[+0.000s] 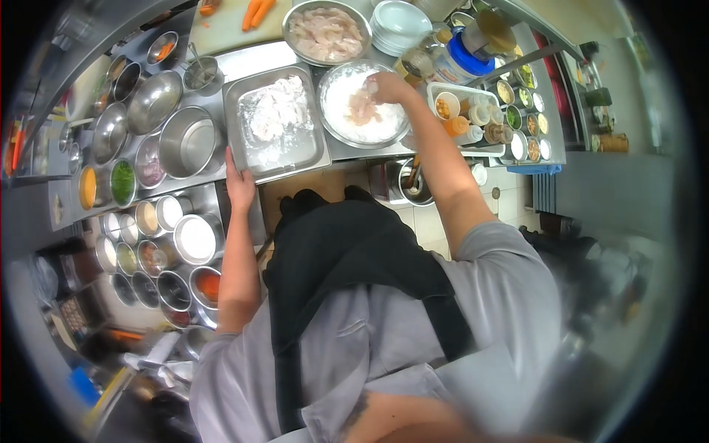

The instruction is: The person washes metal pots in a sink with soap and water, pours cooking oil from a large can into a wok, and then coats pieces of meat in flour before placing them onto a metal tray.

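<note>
My right hand reaches into a round metal bowl of white flour, at the upper edge of the flour. Pale pieces of meat lie in the flour beside its fingers, whose tips are blurred. My left hand rests at the lower left corner of a rectangular metal tray, fingers stretched along its side. Inside the tray are flour-coated pieces and loose flour. Behind the flour bowl stands a metal bowl of raw sliced meat.
White plates are stacked at the back. Squeeze bottles and a blue-lidded tub stand on the right. Several metal bowls and ingredient containers fill the left. Carrots lie on a board at the top.
</note>
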The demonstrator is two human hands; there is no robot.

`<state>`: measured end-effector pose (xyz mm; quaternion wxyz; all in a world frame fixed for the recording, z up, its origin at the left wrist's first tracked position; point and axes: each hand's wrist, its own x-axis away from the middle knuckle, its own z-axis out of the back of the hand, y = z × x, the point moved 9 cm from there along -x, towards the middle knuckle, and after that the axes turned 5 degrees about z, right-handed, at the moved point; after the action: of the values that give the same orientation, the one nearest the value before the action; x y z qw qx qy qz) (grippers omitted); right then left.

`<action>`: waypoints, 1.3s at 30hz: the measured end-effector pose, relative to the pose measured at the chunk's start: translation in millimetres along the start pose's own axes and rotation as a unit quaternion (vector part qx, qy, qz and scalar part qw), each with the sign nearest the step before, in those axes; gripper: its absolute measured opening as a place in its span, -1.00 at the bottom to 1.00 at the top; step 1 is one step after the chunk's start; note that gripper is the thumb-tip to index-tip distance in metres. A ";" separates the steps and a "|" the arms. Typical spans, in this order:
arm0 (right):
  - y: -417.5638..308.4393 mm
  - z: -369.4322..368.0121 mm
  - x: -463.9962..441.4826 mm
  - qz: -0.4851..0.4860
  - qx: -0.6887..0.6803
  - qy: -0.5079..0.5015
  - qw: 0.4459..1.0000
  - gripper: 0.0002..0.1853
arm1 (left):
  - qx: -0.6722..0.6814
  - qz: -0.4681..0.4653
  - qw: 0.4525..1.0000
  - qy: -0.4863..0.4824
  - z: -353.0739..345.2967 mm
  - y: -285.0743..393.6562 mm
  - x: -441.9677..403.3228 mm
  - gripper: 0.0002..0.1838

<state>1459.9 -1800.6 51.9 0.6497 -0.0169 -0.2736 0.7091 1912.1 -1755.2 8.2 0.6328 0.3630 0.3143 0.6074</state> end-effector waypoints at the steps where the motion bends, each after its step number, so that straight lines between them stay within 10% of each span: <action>1: -0.6 2.4 -0.4 -0.004 0.033 0.016 0.999 -0.38 | -0.001 0.000 1.000 -0.003 -0.2 1.8 1.0 -0.17; 20: -9.3 7.8 -4.9 0.012 0.031 0.078 0.996 -0.53 | -0.010 -0.007 1.000 0.012 0.3 -1.1 0.2 -0.19; 32: -2.3 -38.1 39.1 -0.063 0.038 -0.086 0.994 0.07 | -0.004 0.015 1.000 0.000 0.0 -2.0 -0.3 -0.19; 39: 52.7 -77.9 9.3 -0.123 0.052 0.132 0.982 -0.48 | -0.011 0.010 1.000 0.000 1.2 3.7 0.3 -0.21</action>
<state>1439.9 -1763.8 -32.8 0.7623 -0.0431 -0.1485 0.6285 1911.2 -1755.0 11.9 0.6308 0.3591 0.3035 0.6173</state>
